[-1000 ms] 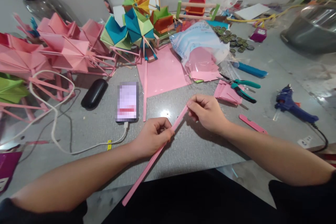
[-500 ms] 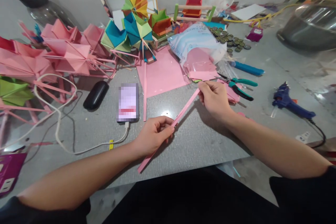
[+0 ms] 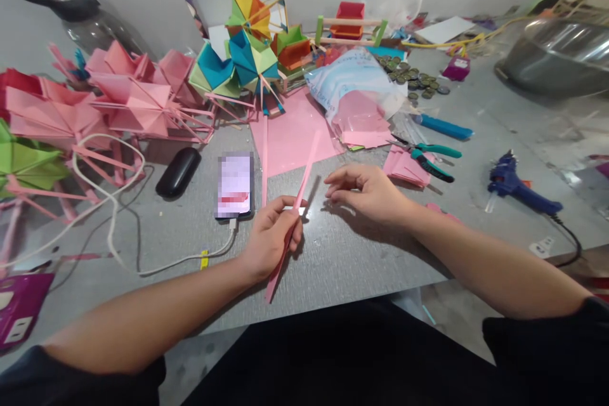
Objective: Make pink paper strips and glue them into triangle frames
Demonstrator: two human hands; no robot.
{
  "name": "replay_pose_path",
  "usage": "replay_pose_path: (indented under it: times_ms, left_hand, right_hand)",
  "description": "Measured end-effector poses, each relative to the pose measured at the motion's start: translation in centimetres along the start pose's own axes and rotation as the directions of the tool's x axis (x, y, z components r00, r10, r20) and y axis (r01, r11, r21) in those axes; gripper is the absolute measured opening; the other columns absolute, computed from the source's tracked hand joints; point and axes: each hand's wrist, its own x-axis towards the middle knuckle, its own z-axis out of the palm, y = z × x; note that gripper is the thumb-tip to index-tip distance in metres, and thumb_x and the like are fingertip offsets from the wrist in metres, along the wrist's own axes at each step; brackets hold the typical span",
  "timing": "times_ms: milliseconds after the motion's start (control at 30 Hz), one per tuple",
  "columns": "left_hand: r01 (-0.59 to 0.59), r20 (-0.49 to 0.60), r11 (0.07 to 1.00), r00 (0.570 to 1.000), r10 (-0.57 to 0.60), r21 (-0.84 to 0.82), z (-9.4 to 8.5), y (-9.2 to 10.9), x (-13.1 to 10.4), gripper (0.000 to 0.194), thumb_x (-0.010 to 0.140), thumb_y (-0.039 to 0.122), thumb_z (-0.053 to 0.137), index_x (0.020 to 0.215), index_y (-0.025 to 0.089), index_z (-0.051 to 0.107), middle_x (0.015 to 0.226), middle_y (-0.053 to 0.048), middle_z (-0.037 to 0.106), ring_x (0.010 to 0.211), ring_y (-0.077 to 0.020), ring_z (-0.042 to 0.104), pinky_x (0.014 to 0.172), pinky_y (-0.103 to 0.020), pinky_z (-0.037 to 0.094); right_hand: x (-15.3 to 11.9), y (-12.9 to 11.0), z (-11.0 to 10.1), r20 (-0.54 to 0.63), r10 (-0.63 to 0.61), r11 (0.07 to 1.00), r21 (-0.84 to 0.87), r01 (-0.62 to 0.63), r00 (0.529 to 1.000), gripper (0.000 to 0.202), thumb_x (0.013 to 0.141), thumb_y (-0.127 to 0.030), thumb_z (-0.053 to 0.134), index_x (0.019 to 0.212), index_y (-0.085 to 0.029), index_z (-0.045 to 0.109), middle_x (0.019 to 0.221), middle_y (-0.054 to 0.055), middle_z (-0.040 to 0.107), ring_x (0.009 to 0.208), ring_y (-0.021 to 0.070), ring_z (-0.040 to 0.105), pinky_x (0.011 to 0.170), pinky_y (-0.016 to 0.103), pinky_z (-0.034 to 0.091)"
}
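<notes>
I am pinching a pink strip (image 3: 307,168) in my left hand (image 3: 273,238), thumb closing over curled fingers, at the middle of the frame; the strip is slanting from the lower centre up toward a pink sheet (image 3: 285,139). Its upper end is blurring on my feed, so I can't quite judge whether it is touching that sheet. My right hand (image 3: 368,193) is hovering just right of centre over the grey surface (image 3: 342,266), holding nothing, its fingers bending loosely with the thumb standing a little apart. Just left of the left hand, a phone (image 3: 234,184) is lying beside a second pink strip (image 3: 265,162). Pliers (image 3: 434,162) are resting near some pink paper pieces (image 3: 404,165) beyond the right hand, and a blue glue gun (image 3: 521,184) is lying at the right of the frame. Pink paper models (image 3: 137,101) are crowding the upper left.
</notes>
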Motion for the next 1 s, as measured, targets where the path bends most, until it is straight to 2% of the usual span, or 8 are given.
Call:
replay_pose_path:
  times_ms: [100, 200, 300, 433, 667, 867, 933, 1000]
  left_hand:
    - [0.039, 0.056, 0.999, 0.998, -0.038, -0.008, -0.1, -0.2, 0.0, 0.028, 0.087, 0.036, 0.069, 0.107, 0.019, 0.062, 0.058, 0.009, 0.055, 0.046, -0.0083, 0.045, 0.046, -0.021, 0.038]
    - [0.058, 0.106, 0.998, 0.993, -0.06, 0.019, -0.2, -0.3, 0.0, 0.031, 0.083, 0.034, 0.07, 0.109, 0.018, 0.063, 0.059, 0.008, 0.056, 0.047, -0.0087, 0.047, 0.048, -0.022, 0.038]
    - [0.082, 0.166, 0.993, 0.981, -0.096, 0.09, 0.0, -0.1, 0.0, 0.033, 0.084, 0.033, 0.069, 0.112, 0.017, 0.066, 0.059, 0.007, 0.057, 0.049, -0.0095, 0.048, 0.051, -0.023, 0.039]
    - [0.108, 0.219, 0.982, 0.965, -0.141, 0.156, 0.0, 0.3, 0.0, 0.035, 0.085, 0.031, 0.067, 0.116, 0.015, 0.068, 0.061, 0.006, 0.059, 0.051, -0.0101, 0.049, 0.054, -0.024, 0.041]
    - [0.117, 0.255, 0.976, 0.953, -0.163, 0.186, -0.2, 0.3, 0.1, 0.027, 0.091, 0.034, 0.064, 0.111, 0.016, 0.067, 0.059, 0.006, 0.057, 0.051, -0.0099, 0.048, 0.053, -0.024, 0.038]
    - [0.15, 0.225, 0.985, 0.96, -0.165, 0.084, -0.2, 0.0, 0.2, 0.036, 0.094, 0.045, 0.066, 0.112, 0.013, 0.068, 0.055, 0.008, 0.049, 0.048, -0.0093, 0.04, 0.049, -0.024, 0.035]
    - [0.146, 0.198, 0.989, 0.969, -0.148, 0.024, -0.3, -0.2, 0.4, 0.037, 0.094, 0.046, 0.066, 0.112, 0.014, 0.068, 0.055, 0.008, 0.047, 0.047, -0.009, 0.038, 0.047, -0.024, 0.035]
    - [0.14, 0.181, 0.99, 0.974, -0.135, -0.016, -0.4, -0.3, 0.6, 0.037, 0.094, 0.046, 0.066, 0.112, 0.014, 0.068, 0.055, 0.008, 0.048, 0.046, -0.0089, 0.038, 0.047, -0.024, 0.035]
  right_hand:
    - [0.0, -0.2, -0.2, 0.008, 0.022, 0.999, -0.034, -0.022, 1.0, 0.008, 0.086, -0.031, 0.082, 0.091, -0.024, 0.08, 0.078, 0.005, 0.073, 0.071, 0.0194, 0.067, 0.069, 0.037, 0.055]
    - [0.2, -0.4, -0.6, -0.01, -0.023, 0.999, -0.028, 0.023, 1.0, 0.02, 0.088, -0.044, 0.081, 0.088, -0.025, 0.079, 0.086, 0.006, 0.076, 0.081, 0.0213, 0.068, 0.075, 0.037, 0.055]
    - [0.5, -0.4, -0.8, -0.033, -0.004, 0.999, 0.039, 0.006, 0.999, 0.031, 0.089, -0.053, 0.078, 0.081, -0.023, 0.074, 0.078, 0.004, 0.073, 0.074, 0.0187, 0.064, 0.072, 0.035, 0.052]
    - [0.8, -0.3, -0.9, -0.127, 0.067, 0.995, 0.076, -0.057, 0.99, 0.038, 0.089, -0.051, 0.075, 0.067, -0.022, 0.066, 0.06, 0.001, 0.065, 0.058, 0.0142, 0.056, 0.061, 0.031, 0.047]
    - [1.3, 0.1, -1.0, -0.273, 0.119, 0.991, 0.095, -0.096, 0.955, 0.037, 0.084, -0.049, 0.076, 0.062, -0.022, 0.065, 0.049, -0.002, 0.056, 0.048, 0.012, 0.047, 0.051, 0.029, 0.037]
    - [0.3, -2.2, -3.6, -0.373, -0.114, 0.983, -0.177, 0.05, 0.921, 0.051, 0.101, -0.063, 0.056, 0.073, -0.023, 0.068, 0.057, 0.0, 0.057, 0.054, 0.0147, 0.05, 0.054, 0.03, 0.04]
    - [-1.3, -3.2, -5.6, -0.389, -0.199, 0.934, -0.352, 0.054, 0.899, 0.041, 0.104, -0.056, 0.054, 0.085, -0.024, 0.071, 0.063, 0.001, 0.059, 0.06, 0.0182, 0.057, 0.063, 0.033, 0.048]
    - [-3.6, -3.4, -8.3, -0.427, -0.268, 0.849, -0.528, 0.003, 0.863, 0.025, 0.101, -0.045, 0.056, 0.101, -0.025, 0.072, 0.081, 0.005, 0.07, 0.079, 0.0234, 0.068, 0.079, 0.04, 0.054]
